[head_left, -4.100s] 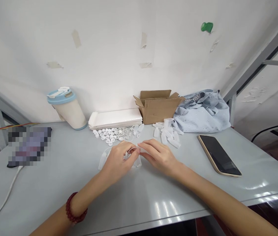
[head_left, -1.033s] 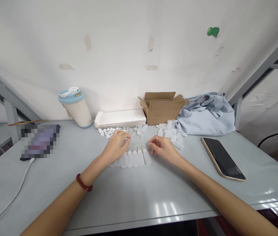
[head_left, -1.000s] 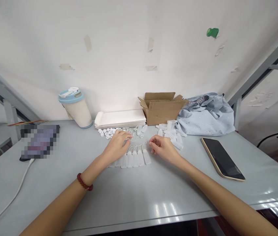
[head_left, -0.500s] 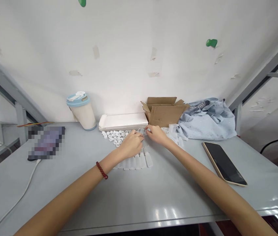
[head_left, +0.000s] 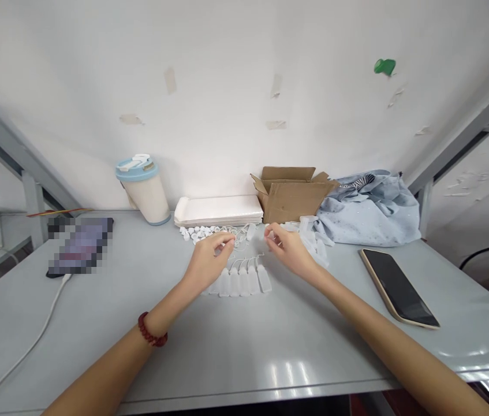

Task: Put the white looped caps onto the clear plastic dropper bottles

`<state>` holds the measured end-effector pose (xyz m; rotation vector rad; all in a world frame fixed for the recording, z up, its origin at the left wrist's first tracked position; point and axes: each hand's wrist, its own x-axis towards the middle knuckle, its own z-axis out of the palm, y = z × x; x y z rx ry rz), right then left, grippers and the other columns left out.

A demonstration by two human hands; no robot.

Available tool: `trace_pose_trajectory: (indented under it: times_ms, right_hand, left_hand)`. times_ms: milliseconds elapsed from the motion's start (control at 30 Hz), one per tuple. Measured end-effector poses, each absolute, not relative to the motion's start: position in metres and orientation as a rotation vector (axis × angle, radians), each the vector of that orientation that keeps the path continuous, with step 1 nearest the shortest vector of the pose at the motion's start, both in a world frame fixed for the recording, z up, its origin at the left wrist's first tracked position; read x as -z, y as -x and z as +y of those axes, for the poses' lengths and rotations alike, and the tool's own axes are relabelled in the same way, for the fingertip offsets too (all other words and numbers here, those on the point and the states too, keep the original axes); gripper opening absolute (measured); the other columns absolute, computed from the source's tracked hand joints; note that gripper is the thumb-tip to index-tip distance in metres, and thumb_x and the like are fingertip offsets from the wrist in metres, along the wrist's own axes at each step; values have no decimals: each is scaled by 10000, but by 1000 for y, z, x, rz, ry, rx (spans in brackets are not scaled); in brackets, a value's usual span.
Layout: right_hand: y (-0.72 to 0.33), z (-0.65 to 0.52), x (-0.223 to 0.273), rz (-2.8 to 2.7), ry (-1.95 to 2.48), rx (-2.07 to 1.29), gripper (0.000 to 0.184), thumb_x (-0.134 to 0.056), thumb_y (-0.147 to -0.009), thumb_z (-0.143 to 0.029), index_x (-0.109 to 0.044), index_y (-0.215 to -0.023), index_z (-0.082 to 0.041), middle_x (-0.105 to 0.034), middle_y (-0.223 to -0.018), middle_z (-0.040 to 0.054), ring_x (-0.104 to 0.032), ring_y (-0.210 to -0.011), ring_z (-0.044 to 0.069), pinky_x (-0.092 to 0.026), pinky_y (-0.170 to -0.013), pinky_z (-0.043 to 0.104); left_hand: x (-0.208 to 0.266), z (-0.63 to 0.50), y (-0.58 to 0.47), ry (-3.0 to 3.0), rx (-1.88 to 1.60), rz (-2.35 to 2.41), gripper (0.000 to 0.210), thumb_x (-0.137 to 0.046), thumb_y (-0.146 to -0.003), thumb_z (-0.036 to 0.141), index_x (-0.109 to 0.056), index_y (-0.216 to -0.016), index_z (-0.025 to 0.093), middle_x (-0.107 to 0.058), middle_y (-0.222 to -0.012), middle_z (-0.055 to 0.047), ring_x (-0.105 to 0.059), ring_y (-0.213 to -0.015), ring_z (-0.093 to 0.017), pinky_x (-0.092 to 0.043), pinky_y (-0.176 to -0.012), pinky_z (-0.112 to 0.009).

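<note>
My left hand [head_left: 208,257] hovers over the table's middle with thumb and forefinger pinched together. Anything between them is too small to make out. Across from it, my right hand [head_left: 288,249] has its fingers curled into a pinch, and its contents are also unclear. Below and between both hands lies a row of frosted, translucent flat pieces [head_left: 244,283] with thin strings at their top ends. White caps [head_left: 190,233] and tangled white strings [head_left: 241,236] lie behind my left hand. More loose translucent pieces [head_left: 317,245] are heaped beside my right hand.
At the wall stand a tumbler [head_left: 145,193], a stack of white envelopes [head_left: 218,211] and an open cardboard box [head_left: 296,199]. Light blue cloth [head_left: 369,211] is bunched at the right, behind a phone [head_left: 400,289]. A blurred-out device [head_left: 82,248] with a white cable lies left.
My hands were close together over the strings and have moved apart. The left hand has come left and turned, showing its pinch; the right hand has shifted slightly right.
</note>
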<state>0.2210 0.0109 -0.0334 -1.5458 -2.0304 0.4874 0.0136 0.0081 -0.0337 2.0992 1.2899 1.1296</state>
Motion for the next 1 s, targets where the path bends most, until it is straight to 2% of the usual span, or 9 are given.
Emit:
trace_pose_trajectory:
  times_ms: [33,100,233,333,533,800,1000]
  right_hand:
    - [-219,1,34,-1879,1410,-747,63,-429,-894,-256,-422,-940,-213,-612,-736,6,-618,-655,161,-420,-581,248]
    - [-213,-17,36,-1609,1172,-1152,193,-503,-866,-337,-352,-928,-232,-616,-775,-1,-628,-663,162,-438,-555,252]
    - [-205,-35,38,-1479,990,-1440,327,-629,-803,-350,-371,-964,-230,-613,-780,-12,-594,-673,138,-433,-580,249]
    - [-204,-39,35,-1536,941,-1459,327,-644,-799,-318,-408,-1005,-225,-619,-785,-17,-571,-658,120,-413,-587,241]
    - [-207,-44,28,-1688,1043,-1251,264,-592,-828,-262,-461,-1050,-204,-653,-769,-2,-562,-659,125,-412,-618,258]
    - [-211,-40,31,-1758,1092,-1112,254,-570,-834,-252,-513,-1072,-183,-645,-724,-8,-556,-651,128,-422,-627,263]
    - [-211,-41,31,-1738,1083,-1107,320,-543,-845,-239,-508,-1156,-172,-623,-744,-4,-622,-709,148,-458,-644,276]
  left_hand:
    - [33,4,-15,-2097,-1133,1279,211,-470,-866,227,-676,-891,187,-706,-971,-42,-638,-884,-180,-513,-649,-258]
    - [30,-3,-19,-2102,-1152,1250,176,-494,-854,213,-667,-846,177,-697,-922,-36,-632,-812,-156,-512,-650,-244]
    - [30,-15,-29,-2065,-1223,1190,125,-529,-823,176,-652,-799,170,-684,-883,-30,-625,-773,-135,-531,-677,-231]
    - [32,-22,-34,-1954,-1242,1188,110,-536,-798,157,-641,-827,172,-679,-872,-25,-643,-764,-135,-557,-688,-238]
    - [30,-28,-35,-1807,-1268,1193,94,-585,-793,193,-633,-871,176,-681,-871,-16,-678,-761,-144,-590,-716,-265]
    - [36,-29,-36,-2163,-1446,1007,155,-540,-848,114,-659,-933,165,-684,-919,-49,-640,-838,-145,-577,-738,-268]
    - [35,-31,-38,-2272,-1435,963,205,-517,-845,71,-650,-960,176,-631,-990,-69,-618,-889,-163,-559,-722,-278]
